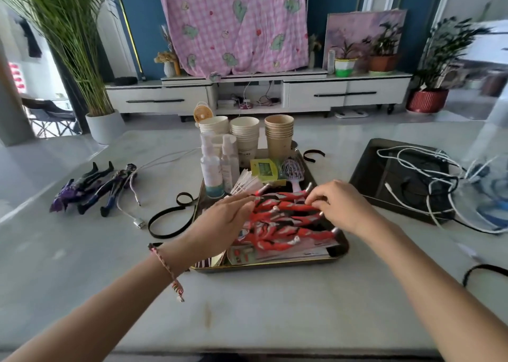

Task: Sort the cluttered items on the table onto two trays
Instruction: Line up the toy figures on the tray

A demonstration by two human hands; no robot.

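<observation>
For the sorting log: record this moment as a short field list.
left hand: open, fingers touching the red figures
right hand: fingers curled on the red figures
centre tray: red figures, spray bottles, hairbrush
right tray: cables
loose on table: purple figures, black band

Both forearms are bare, with no sleeves showing. A braided red-and-pink cord bracelet (168, 268) circles the left wrist, its knotted end dangling.
</observation>
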